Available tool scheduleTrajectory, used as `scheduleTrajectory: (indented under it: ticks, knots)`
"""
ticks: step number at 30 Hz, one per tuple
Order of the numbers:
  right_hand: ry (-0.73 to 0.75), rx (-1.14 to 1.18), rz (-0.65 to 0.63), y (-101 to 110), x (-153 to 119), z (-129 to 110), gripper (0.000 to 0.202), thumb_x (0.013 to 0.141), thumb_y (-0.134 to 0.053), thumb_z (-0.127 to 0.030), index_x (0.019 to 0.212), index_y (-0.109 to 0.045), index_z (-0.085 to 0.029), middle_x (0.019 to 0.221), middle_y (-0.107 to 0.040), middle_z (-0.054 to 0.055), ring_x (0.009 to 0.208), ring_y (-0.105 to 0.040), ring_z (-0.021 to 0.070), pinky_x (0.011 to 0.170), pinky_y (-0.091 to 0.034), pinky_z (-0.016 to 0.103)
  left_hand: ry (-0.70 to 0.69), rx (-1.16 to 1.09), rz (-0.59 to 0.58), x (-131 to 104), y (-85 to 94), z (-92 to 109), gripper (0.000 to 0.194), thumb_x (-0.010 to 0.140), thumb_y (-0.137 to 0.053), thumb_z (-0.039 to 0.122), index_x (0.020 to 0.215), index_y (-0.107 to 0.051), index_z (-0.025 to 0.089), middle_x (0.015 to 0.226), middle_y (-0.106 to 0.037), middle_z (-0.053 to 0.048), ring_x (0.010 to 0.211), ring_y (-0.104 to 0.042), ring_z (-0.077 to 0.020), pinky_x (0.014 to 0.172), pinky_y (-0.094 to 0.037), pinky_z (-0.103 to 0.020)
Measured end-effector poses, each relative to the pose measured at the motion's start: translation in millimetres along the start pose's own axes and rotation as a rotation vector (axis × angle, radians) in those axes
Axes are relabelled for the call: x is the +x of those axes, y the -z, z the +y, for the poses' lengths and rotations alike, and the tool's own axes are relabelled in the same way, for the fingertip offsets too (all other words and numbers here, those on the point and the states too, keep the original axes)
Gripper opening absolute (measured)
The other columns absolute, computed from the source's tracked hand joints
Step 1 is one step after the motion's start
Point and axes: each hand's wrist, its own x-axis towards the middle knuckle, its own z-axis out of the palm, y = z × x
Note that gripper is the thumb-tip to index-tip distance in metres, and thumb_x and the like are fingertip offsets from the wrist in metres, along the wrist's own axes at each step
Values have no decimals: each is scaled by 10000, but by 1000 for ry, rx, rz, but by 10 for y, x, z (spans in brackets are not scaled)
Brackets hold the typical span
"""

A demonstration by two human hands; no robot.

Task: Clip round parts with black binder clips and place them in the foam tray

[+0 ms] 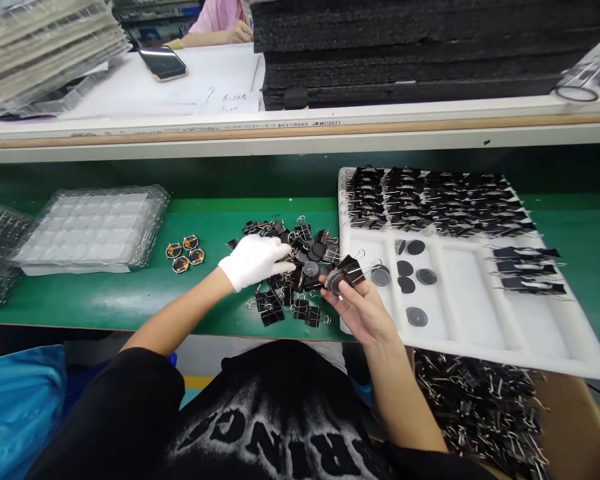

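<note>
My left hand point(255, 262), in a white glove, reaches over a pile of black binder clips point(273, 303) and round grey-black discs point(311, 269). Its thumb and fingers are apart, with nothing seen between them. My bare right hand point(364, 308) is closed on a binder clip point(351, 268) together with a dark round disc point(335, 281), near the left edge of the white tray. Whether the clip's jaws bite the disc fully is hard to make out.
The white compartmented tray point(473, 293) holds rows of clipped parts point(430, 200) and several loose discs point(417, 317). Round components point(181, 265) lie left of the pile, beside stacked clear trays point(93, 220). Below right, a box holds many clips point(480, 407). A shelf point(300, 137) runs across; a person sits beyond.
</note>
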Motion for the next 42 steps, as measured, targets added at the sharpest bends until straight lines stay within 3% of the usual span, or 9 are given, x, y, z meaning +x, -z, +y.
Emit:
scheduleTrajectory:
  ticks: [3, 8, 13, 18, 24, 27, 30, 35, 42]
  knots:
    - [-18, 69, 78, 14, -29, 74, 354, 643, -980, -398, 843, -731, -247, 909, -775, 11, 801, -724, 162, 679, -635, 266, -7, -193, -11, -8, -18, -68, 394, 972, -603, 522, 775, -683, 191, 676, -621, 8, 599, -512, -125, 607, -287, -262]
    - [-101, 136, 86, -115, -52, 232, 415, 577, -1001, -419, 810, -731, -207, 796, -752, 18, 643, -662, 134, 527, -575, 221, 111, -545, 152, -142, 86, -107, 424, 974, -559, 489, 684, -591, 181, 625, -545, 37, 603, -453, -103, 619, -349, -254]
    - [-54, 80, 14, -396, 31, 353, 427, 665, -961, -360, 1009, -761, -205, 1040, -789, 64, 761, -674, 144, 608, -577, 229, 383, -1076, 137, -114, 56, -143, 496, 925, -577, 653, 742, -528, 195, 591, -398, 70, 512, -327, -79, 506, -273, -235]
    - [17, 24, -84, -490, 72, 390, 491, 708, -928, -369, 1145, -759, -223, 1261, -747, 96, 839, -676, 158, 669, -588, 258, 453, -1538, 196, -139, 45, -60, 521, 882, -637, 705, 834, -489, 207, 637, -369, 101, 450, -226, -27, 457, -234, -193]
    - [118, -48, -62, -428, 89, 370, 543, 698, -936, -410, 1170, -736, -232, 1058, -777, 53, 860, -700, 186, 694, -607, 282, 310, -1074, 218, -359, 74, 368, 323, 998, -542, 474, 874, -643, 193, 735, -664, 6, 518, -508, -83, 534, -405, -241]
    - [138, -93, -37, -342, 87, 333, 454, 718, -924, -415, 1086, -742, -221, 1034, -781, 64, 909, -721, 212, 785, -619, 327, 138, -704, 198, -439, 73, 405, 327, 959, -491, 359, 690, -589, 203, 582, -577, 25, 521, -494, -106, 583, -384, -264]
    - [148, -153, -58, -247, 57, 314, 481, 700, -936, -420, 1094, -753, -214, 1044, -782, 65, 942, -728, 216, 883, -605, 349, 146, -446, 205, -449, 32, 372, 268, 784, -608, 371, 610, -473, 219, 489, -439, 57, 487, -402, -109, 556, -297, -269]
    - [86, -229, -82, -165, 11, 341, 546, 644, -970, -407, 1107, -768, -199, 838, -751, 18, 733, -682, 176, 710, -594, 304, 138, -383, 108, -428, -50, 428, 348, 759, -629, 397, 585, -388, 216, 478, -388, 72, 483, -353, -94, 557, -253, -261]
    - [62, 45, -113, -211, 11, 339, 490, 650, -982, -325, 1088, -780, -244, 943, -780, 23, 873, -717, 172, 844, -596, 291, 124, -284, 111, -452, -46, 493, 362, 763, -682, 478, 620, -481, 213, 493, -453, 67, 483, -395, -94, 568, -255, -261]
